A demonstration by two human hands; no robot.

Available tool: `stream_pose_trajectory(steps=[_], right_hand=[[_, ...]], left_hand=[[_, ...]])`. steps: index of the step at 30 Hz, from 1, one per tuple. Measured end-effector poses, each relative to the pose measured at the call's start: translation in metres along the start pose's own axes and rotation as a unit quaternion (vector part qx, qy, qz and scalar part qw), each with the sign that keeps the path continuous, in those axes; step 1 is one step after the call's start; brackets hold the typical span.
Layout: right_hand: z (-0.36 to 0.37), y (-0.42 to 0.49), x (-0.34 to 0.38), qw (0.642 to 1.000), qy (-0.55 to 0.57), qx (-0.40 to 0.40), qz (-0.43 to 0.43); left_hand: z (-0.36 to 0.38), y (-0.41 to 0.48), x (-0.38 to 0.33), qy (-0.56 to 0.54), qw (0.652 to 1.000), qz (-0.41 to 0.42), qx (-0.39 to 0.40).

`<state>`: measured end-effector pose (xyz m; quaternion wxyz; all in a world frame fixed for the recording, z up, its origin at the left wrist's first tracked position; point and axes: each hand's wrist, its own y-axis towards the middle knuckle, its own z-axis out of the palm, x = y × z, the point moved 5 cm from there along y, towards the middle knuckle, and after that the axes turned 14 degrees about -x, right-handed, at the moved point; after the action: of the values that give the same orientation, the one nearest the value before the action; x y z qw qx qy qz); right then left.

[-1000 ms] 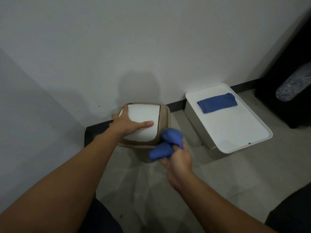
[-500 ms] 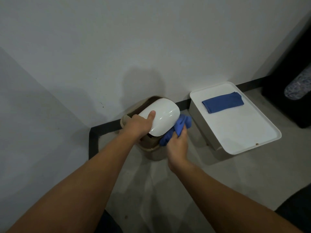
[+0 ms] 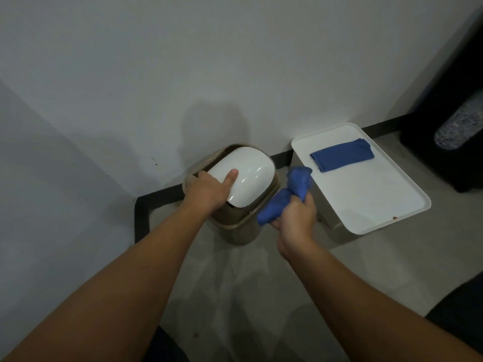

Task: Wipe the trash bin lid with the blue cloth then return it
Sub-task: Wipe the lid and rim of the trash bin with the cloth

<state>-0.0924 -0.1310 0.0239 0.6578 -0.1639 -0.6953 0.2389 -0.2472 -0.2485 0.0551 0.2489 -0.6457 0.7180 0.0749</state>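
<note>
A small beige trash bin (image 3: 235,231) stands on the floor against the wall. Its white swing lid (image 3: 251,168) is tilted, near edge raised. My left hand (image 3: 209,189) grips the lid's near-left edge, thumb on top. My right hand (image 3: 295,218) is closed on a bunched blue cloth (image 3: 287,194), held just right of the bin's rim and apart from the lid.
A white box with a flat white lid (image 3: 366,194) sits right of the bin; a second, folded blue cloth (image 3: 342,154) lies on its far part. A dark bin (image 3: 449,142) stands at the far right. Grey tiled floor lies in front, walls behind and left.
My left hand tipped the white lid up from flat. My right hand brought the cloth against the lid's right side, then drew it back right and down, off the lid.
</note>
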Motion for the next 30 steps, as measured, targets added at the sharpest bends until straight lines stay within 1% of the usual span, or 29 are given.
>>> stream_pose_trajectory(steps=[1,2,4,5,7,10,11,12,14,15,17,19,21,22,23,25,26,27,30], right_hand=[[0.011,-0.005,0.003,1.0,-0.018,0.018,-0.018],[0.022,-0.014,0.004,0.996,-0.057,0.035,-0.055],[0.039,-0.037,-0.002,0.979,-0.136,0.059,-0.138],[0.042,-0.047,-0.008,0.97,-0.163,0.068,-0.166],[0.041,-0.062,-0.021,0.96,-0.186,0.098,-0.185],[0.028,-0.071,-0.028,0.957,-0.158,0.148,-0.193],[0.023,-0.069,-0.024,0.96,-0.147,0.146,-0.189],[0.016,-0.063,-0.019,0.965,-0.139,0.125,-0.184],[0.004,-0.042,-0.004,0.977,-0.116,0.054,-0.171],[0.0,-0.033,0.004,0.981,-0.094,0.032,-0.167],[0.004,-0.019,0.019,0.98,-0.072,0.032,-0.18],[0.018,-0.017,0.028,0.964,-0.108,0.066,-0.236],[0.036,-0.022,0.028,0.931,-0.166,0.117,-0.305],[0.045,-0.025,0.024,0.911,-0.198,0.146,-0.332],[0.051,-0.028,0.018,0.891,-0.232,0.171,-0.351],[0.058,-0.031,0.007,0.863,-0.283,0.193,-0.372],[0.059,-0.031,0.004,0.859,-0.288,0.192,-0.377],[0.06,-0.033,0.003,0.862,-0.281,0.189,-0.377],[0.063,-0.04,-0.002,0.868,-0.282,0.173,-0.371]], left_hand=[[0.001,-0.001,-0.003,0.022,1.0,0.012,-0.007],[0.001,-0.002,-0.005,0.04,0.999,0.021,-0.014],[0.002,-0.003,-0.007,0.069,0.997,0.033,-0.031],[0.003,-0.003,-0.008,0.086,0.995,0.042,-0.036],[0.004,-0.001,-0.009,0.101,0.993,0.051,-0.038],[0.005,0.001,-0.009,0.098,0.994,0.03,-0.023],[0.004,0.0,-0.011,0.101,0.994,0.032,-0.019],[0.003,0.0,-0.011,0.104,0.994,0.042,-0.014],[0.002,-0.003,-0.01,0.108,0.992,0.066,0.0],[0.003,-0.005,-0.008,0.111,0.991,0.079,0.009],[0.0,-0.007,0.001,0.098,0.991,0.088,0.005],[-0.013,-0.004,0.01,0.075,0.992,0.084,-0.05],[-0.022,0.007,0.017,0.078,0.989,0.083,-0.092],[-0.024,0.014,0.023,0.076,0.99,0.078,-0.088],[-0.021,0.019,0.027,0.07,0.993,0.071,-0.063],[-0.006,0.02,0.035,0.033,0.998,0.059,0.013],[0.001,0.018,0.036,0.005,0.998,0.05,0.037],[0.005,0.015,0.036,-0.019,0.998,0.037,0.045],[0.013,0.01,0.032,-0.035,0.999,-0.004,0.027]])
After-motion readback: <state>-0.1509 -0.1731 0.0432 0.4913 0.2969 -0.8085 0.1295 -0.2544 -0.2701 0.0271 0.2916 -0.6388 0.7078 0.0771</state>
